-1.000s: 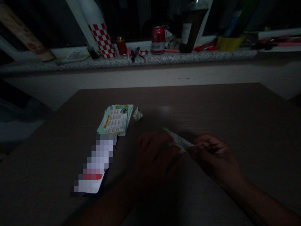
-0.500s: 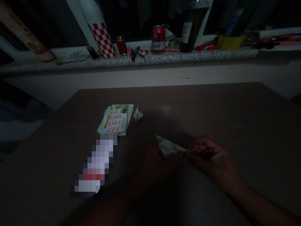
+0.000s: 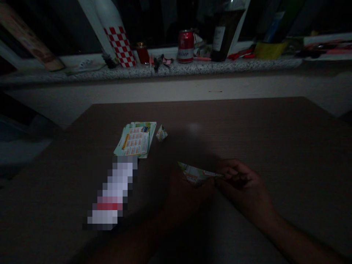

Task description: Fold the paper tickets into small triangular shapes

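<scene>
A folded paper triangle (image 3: 196,173), printed in white, green and orange, is held above the table between both hands. My left hand (image 3: 187,192) is closed on its lower left side, thumb across the front; its other fingers are in deep shadow. At the paper's right tip, my right hand (image 3: 243,181) pinches with thumb and forefinger, the other fingers curled. Beyond the hands and to their left lies a stack of printed paper sheets (image 3: 134,141). Beside that stack sits a small folded paper piece (image 3: 161,133).
A blurred-out oblong object (image 3: 112,194) lies left of my hands on the brown table (image 3: 247,124). Behind, a granite sill (image 3: 148,72) bears a checkered bottle (image 3: 120,44), a red can (image 3: 185,47), a dark tube (image 3: 222,38) and a yellow container (image 3: 271,50).
The paper triangle has tilted, so its face looks narrower, and its left tip sits a little lower and further left. Both hands remain on it, nearly in place.
</scene>
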Tool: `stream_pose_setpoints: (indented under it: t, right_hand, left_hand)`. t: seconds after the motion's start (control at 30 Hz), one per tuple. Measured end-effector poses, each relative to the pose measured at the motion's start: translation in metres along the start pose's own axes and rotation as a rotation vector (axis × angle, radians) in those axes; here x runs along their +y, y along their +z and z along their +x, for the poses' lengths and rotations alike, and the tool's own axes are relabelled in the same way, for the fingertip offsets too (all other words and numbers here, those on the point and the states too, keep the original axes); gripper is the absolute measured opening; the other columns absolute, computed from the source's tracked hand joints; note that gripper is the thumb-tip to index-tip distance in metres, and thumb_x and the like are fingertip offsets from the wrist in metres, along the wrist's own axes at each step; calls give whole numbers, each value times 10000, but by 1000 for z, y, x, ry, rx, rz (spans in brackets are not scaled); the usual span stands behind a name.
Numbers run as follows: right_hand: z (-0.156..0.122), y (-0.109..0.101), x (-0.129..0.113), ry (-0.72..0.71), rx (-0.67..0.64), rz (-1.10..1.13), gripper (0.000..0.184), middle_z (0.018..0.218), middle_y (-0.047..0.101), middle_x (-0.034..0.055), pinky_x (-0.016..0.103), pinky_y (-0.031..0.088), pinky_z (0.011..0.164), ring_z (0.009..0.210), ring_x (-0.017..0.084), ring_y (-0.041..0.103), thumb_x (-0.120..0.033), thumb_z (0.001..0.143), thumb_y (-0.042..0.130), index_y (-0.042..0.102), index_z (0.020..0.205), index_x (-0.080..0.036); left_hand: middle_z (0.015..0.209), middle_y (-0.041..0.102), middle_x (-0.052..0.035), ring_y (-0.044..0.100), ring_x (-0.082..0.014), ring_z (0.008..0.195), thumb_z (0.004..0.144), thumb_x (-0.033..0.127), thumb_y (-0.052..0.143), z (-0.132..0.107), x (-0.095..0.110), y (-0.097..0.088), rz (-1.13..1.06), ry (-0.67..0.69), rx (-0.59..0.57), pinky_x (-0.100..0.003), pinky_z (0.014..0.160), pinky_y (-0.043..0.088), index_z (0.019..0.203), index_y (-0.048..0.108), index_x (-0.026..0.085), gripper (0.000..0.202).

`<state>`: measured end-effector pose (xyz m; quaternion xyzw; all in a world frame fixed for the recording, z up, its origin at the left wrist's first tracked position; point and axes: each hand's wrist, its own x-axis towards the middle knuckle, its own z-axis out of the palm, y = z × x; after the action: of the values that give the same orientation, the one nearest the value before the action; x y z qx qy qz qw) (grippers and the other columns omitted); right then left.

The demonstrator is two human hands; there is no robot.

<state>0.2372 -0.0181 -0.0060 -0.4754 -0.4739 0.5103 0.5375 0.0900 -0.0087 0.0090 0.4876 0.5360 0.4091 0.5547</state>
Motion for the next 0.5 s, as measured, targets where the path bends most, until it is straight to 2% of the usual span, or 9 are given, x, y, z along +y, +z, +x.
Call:
stream_pose_setpoints:
  t: [0.13,0.3,0.5]
  right_hand:
    - [0,0,1,13,12,41,231,659,645,-22,193,486,516,570,107,603,-133,666,730,624,854,-216]
    - [-2,0,-1,15,15,63,159,606,593,-47,166,418,479,516,73,525,-119,677,716,607,748,-210]
    - [-2,-1,0,-9,37,51,135,587,564,-52,169,362,450,502,73,483,-102,677,685,608,705,-210]
  left_hand:
    - [567,629,4,497,-90,469,641,263,695,-1,-1,0,30,-28,-2,-188,427,381,606,625,151,137]
    - [628,670,-12,560,-118,521,664,283,710,0,-6,0,23,25,-37,-198,456,426,666,650,156,140]
    - [604,651,-1,541,-106,502,673,277,699,1,-7,1,38,28,-42,-193,449,406,640,635,153,143]
